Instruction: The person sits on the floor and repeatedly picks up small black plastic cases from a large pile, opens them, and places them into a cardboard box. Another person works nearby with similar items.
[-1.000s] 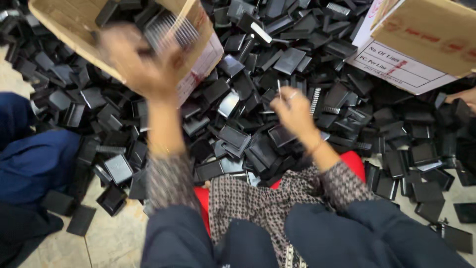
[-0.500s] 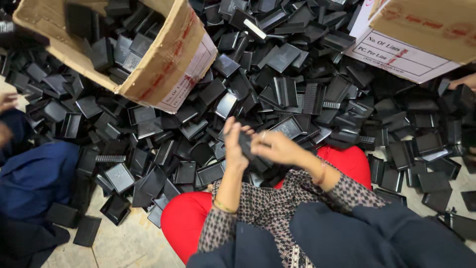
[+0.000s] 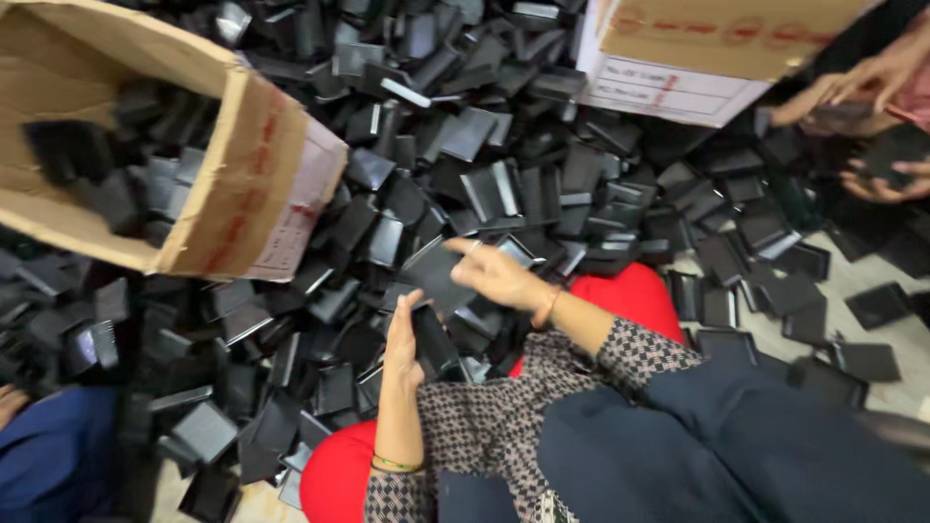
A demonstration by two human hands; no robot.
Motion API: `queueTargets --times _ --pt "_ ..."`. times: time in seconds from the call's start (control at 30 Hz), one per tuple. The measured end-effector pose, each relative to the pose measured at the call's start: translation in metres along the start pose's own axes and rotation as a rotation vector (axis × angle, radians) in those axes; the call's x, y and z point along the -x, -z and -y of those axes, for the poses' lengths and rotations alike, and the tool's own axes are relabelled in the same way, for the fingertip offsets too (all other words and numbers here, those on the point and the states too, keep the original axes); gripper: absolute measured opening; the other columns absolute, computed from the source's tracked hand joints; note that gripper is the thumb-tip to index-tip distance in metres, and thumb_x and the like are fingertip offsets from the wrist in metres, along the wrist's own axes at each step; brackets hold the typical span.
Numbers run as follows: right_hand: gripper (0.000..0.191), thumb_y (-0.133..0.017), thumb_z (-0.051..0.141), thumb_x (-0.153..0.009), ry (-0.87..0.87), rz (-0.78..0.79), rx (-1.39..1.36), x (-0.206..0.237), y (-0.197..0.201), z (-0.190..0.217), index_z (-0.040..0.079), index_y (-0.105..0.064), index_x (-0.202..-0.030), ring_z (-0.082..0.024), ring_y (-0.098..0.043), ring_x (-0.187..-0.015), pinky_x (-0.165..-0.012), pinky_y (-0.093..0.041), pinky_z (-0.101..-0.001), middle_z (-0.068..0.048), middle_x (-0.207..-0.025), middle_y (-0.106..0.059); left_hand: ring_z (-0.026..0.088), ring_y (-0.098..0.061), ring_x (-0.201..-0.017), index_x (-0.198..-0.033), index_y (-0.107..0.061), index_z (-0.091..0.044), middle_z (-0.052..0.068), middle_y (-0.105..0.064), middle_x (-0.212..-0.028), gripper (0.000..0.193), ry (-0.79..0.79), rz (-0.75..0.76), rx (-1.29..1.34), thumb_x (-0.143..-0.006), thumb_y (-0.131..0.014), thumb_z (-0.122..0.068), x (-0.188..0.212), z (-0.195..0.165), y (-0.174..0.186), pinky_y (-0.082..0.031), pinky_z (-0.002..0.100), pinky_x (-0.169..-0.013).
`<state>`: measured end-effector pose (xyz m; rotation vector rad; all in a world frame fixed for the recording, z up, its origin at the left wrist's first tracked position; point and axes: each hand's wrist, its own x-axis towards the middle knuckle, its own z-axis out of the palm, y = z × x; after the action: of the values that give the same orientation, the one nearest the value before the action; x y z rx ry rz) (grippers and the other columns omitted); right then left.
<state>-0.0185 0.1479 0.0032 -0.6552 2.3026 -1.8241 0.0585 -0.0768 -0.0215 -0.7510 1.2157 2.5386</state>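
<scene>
My left hand [image 3: 404, 341] grips a small black plastic part [image 3: 433, 337] held upright just above my lap. My right hand [image 3: 492, 272] holds a second flat black plastic piece [image 3: 433, 272] right above the first one, the two nearly touching. Both hands hover at the near edge of a large heap of similar black plastic parts [image 3: 504, 165] spread over the floor. My patterned sleeves and dark trousers fill the lower middle of the view.
An open cardboard box [image 3: 242, 184] lying tilted at the left holds several black parts. Another cardboard box [image 3: 707, 39] stands at the top right. Another person's hands [image 3: 862, 92] work at the right edge. A red cushion [image 3: 635, 291] lies under me; a blue-clad knee [image 3: 58, 455] sits at the bottom left.
My hands stay together in front of me with the black pieces; the left hand has dropped lower. The view has shifted, and the other person's hands now show at the right.
</scene>
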Motion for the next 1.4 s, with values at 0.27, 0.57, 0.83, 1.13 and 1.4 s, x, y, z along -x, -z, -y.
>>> queueTargets --times 0.27,0.57,0.83,1.13,1.4 --pt "0.098 -0.087 0.040 -0.080 0.314 -0.198 0.497 0.038 -0.007 0.053 -0.003 -0.036 -0.152 -0.043 -0.063 -0.118 -0.102 -0.048 -0.0417 -0.029 -0.130 -0.060 0.015 -0.057 -0.094 -0.106 -0.063 -0.002 0.002 -0.064 -0.100 0.026 -0.410 -0.012 -0.136 -0.105 -0.072 -0.026 -0.019 0.019 -0.059 -0.046 0.033 -0.084" --pt "0.065 -0.083 0.031 -0.080 0.036 -0.069 0.064 0.054 -0.006 0.090 0.002 -0.066 -0.135 -0.028 -0.071 -0.116 -0.104 -0.052 -0.0364 -0.018 -0.126 -0.072 0.023 -0.066 -0.105 -0.130 -0.057 -0.001 0.011 -0.067 -0.115 0.076 -0.355 0.060 0.075 -0.100 -0.036 -0.067 0.016 -0.026 -0.085 -0.054 0.037 -0.095" --pt "0.058 -0.081 0.017 -0.088 0.191 -0.026 0.102 0.055 -0.013 0.072 0.001 -0.062 -0.141 -0.030 -0.063 -0.128 -0.108 -0.048 -0.0393 -0.023 -0.139 -0.064 0.025 -0.062 -0.123 -0.143 -0.048 0.001 0.016 -0.062 -0.134 0.054 -0.616 0.093 0.043 -0.094 -0.068 -0.010 0.043 -0.015 -0.101 -0.050 0.038 -0.107" --pt "0.035 -0.072 0.015 -0.097 -0.300 0.151 -0.786 0.038 -0.019 0.047 -0.002 -0.060 -0.126 -0.016 -0.066 -0.104 -0.089 -0.055 -0.0283 -0.008 -0.114 -0.069 0.031 -0.064 -0.123 -0.142 -0.052 0.006 0.020 -0.065 -0.135 0.056 -0.647 0.198 0.026 -0.087 -0.062 0.000 0.076 -0.054 -0.112 -0.051 0.044 -0.109" --pt "0.039 -0.081 0.036 -0.085 -0.175 -0.528 0.971 -0.040 0.121 -0.045 0.000 -0.070 -0.097 -0.043 -0.064 -0.092 -0.072 -0.051 -0.0537 -0.022 -0.099 -0.067 0.032 -0.005 -0.162 -0.165 0.005 -0.003 0.020 0.000 -0.172 0.109 -1.595 -0.650 -1.039 -0.101 -0.082 -0.022 0.055 -0.276 -0.089 -0.007 0.044 -0.136"
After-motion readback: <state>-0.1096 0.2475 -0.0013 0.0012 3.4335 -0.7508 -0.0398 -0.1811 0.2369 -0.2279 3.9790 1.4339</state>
